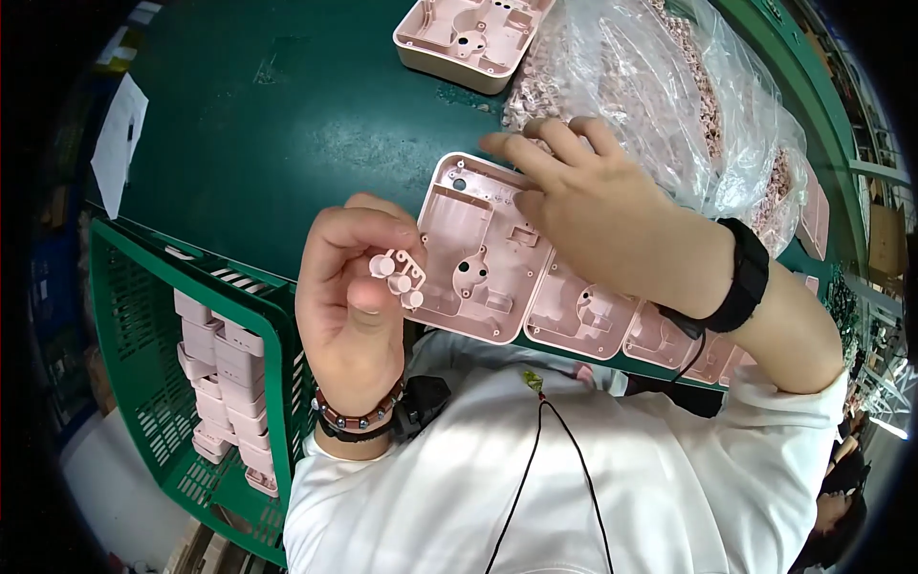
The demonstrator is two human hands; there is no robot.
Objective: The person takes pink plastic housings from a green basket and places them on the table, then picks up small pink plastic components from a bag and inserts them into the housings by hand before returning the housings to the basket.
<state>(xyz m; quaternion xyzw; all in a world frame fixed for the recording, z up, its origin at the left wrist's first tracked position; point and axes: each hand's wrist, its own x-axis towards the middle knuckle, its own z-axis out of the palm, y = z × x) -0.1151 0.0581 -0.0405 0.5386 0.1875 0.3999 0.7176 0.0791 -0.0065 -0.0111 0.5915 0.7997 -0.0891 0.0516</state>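
Between the thumb and fingers of my left hand (342,311), a small pink plastic button piece (400,277) with several round caps is pinched. It sits right beside the left wall of an open pink plastic housing (508,256), which has round holes and posts inside. My right hand (612,196) reaches over the housing's right side with its fingers apart. Its fingertips are close to a heap of small pink parts (535,94) spilling from a clear plastic bag (631,77). The underside of this hand is hidden.
More open pink housings (580,314) run in a row to the right along the green table's (287,105) near edge. Another housing (475,62) stands at the far side. A green crate (134,316) at left holds stacked pink housings (225,364). Someone else is at far lower right.
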